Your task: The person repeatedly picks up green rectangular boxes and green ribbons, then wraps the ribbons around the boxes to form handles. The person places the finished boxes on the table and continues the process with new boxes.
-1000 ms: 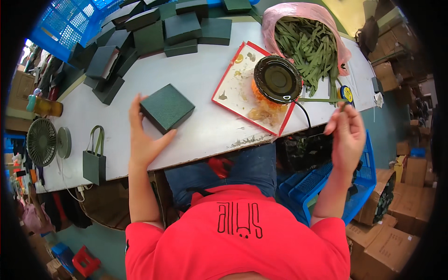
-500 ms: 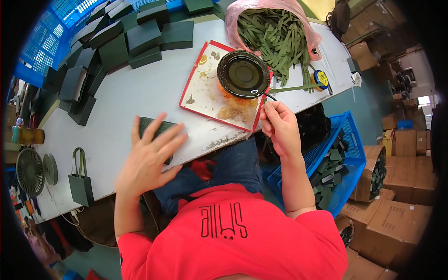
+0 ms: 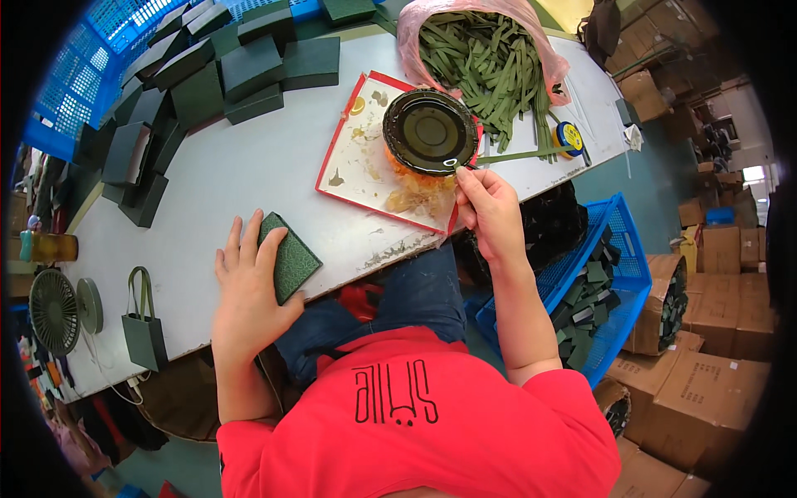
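My left hand [image 3: 249, 278] rests on the table with its thumb and fingers around the near-left side of a small dark green box [image 3: 295, 259], which lies tilted near the table's front edge. My right hand [image 3: 491, 207] is closed in a pinch on a thin dark stick [image 3: 470, 167] at the rim of a round black dish [image 3: 430, 131]. Dark, glossy stuff fills the dish. It stands on an orange, stained base [image 3: 415, 178] over a dirty white board with red edges [image 3: 336, 176]. The stick's other end is hidden.
Several dark green boxes [image 3: 251, 68] are piled at the far left beside a blue crate [image 3: 79, 79]. Green ribbon strips [image 3: 481, 62] spill from a pink bag [image 3: 544, 37]. A small green bag [image 3: 144, 336] and a fan [image 3: 55, 307] stand left. Another blue crate [image 3: 635, 282] sits at right.
My left hand has come down from its blurred hover onto the green box, which is now turned and more visible. My right hand has shifted slightly left, closer to the dish's rim.
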`<state>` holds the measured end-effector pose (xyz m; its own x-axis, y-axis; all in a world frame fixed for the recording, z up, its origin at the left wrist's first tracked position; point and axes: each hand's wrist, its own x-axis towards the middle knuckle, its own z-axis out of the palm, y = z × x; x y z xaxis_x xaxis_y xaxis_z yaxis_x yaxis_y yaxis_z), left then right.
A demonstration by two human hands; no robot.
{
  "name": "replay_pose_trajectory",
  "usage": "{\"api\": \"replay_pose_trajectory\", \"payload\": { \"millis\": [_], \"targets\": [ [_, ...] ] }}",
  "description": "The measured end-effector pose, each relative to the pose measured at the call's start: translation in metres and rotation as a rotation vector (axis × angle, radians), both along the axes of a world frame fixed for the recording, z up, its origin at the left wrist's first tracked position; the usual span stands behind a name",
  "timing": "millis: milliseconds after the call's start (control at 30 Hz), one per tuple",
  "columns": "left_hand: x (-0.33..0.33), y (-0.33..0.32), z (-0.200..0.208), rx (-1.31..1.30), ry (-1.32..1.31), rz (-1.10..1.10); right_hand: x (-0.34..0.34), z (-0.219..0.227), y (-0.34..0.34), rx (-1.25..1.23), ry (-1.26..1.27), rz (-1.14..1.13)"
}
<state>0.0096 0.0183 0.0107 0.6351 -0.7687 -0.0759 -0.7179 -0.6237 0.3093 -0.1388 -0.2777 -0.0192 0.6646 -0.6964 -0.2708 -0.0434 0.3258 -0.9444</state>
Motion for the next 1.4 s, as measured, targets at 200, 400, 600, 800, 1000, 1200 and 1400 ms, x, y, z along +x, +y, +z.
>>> {"api": "replay_pose_trajectory", "payload": {
  "millis": [200, 400, 600, 800, 1000, 1200, 1400],
  "targets": [
    [-0.017, -0.017, -0.017, -0.063, -0.085, 0.105, 0.001, -0.006, -0.004, 0.101, -0.051, 0.015],
    [-0.014, -0.017, -0.021, -0.115, -0.083, 0.09, 0.0, -0.005, -0.006, 0.108, -0.058, 0.017],
    [-0.011, -0.015, -0.024, -0.263, -0.021, 0.105, -0.008, 0.001, 0.009, 0.057, -0.172, -0.034],
    [0.005, -0.019, -0.014, -0.564, 0.183, -0.237, -0.022, 0.017, 0.053, -0.014, -0.085, 0.383],
    [0.006, -0.027, -0.007, -0.627, 0.268, -0.362, -0.012, 0.035, 0.083, 0.238, 0.036, 0.702],
    [0.007, -0.031, -0.007, -0.652, 0.276, -0.393, -0.008, 0.022, 0.093, 0.193, 0.112, 0.736],
    [0.007, -0.032, -0.007, -0.664, 0.29, -0.422, -0.007, 0.023, 0.095, 0.152, 0.123, 0.742]
  ]
}}
